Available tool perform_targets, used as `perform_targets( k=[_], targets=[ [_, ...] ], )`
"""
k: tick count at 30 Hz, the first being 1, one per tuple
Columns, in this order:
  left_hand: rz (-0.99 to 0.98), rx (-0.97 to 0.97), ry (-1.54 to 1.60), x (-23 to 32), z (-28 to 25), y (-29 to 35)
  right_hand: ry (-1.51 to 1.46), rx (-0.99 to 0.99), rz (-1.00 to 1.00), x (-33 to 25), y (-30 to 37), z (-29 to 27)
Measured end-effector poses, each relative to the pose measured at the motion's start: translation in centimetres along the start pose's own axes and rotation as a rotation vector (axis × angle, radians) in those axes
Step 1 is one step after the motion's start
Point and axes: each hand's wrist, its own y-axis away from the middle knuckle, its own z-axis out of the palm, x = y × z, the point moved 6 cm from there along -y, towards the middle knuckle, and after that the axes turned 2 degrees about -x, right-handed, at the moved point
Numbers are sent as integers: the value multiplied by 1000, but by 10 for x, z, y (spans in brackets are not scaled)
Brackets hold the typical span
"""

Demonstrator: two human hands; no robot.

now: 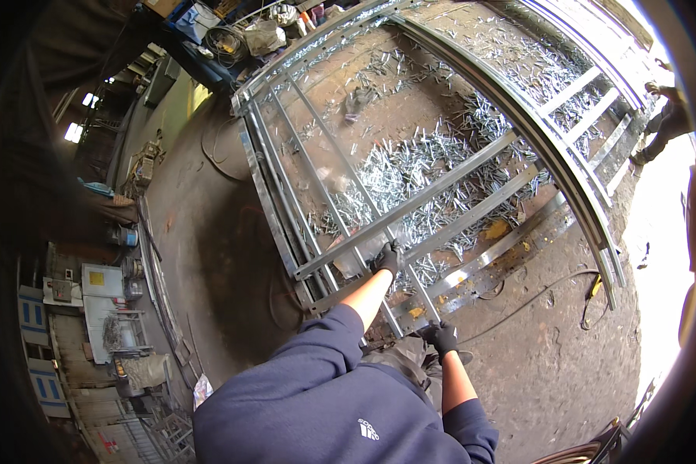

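- Left gloved hand (388, 257) at a slim bar (422, 289); finger closure unclear.
- Right gloved hand (442, 338) clamped on its near end.
- Crossbars (441, 183) already span the frame (561, 166); slim bar not yet released.

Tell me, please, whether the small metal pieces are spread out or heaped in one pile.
Spread out: the small metal pieces lie scattered in thick and thin patches beneath the metal bars.

Navy sweatshirt (309, 417), black gloves (444, 339)
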Motion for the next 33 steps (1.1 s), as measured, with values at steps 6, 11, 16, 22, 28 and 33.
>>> perform_targets(
  k=[6, 11, 16, 22, 28, 33],
  targets=[
    [240, -205, -698, 33, -14, 33, 662, -178, 81, 2, -31, -9],
    [389, -60, -447, 63, -56, 99, 410, 442, -162, -71, -15, -187],
    [618, -95, 197, 34, -82, 178, 883, 1231, -567, -202, 79, -405],
    [275, -35, 405, -97, -103, 292, 1112, 973, 0, -228, 78, -518],
    [84, 283, 564, -162, -81, 402, 1144, 863, -382, -223, 98, -507],
    [20, 144, 703, -116, -11, 437, 656, 385, -519, -127, 123, -407]
  ],
)
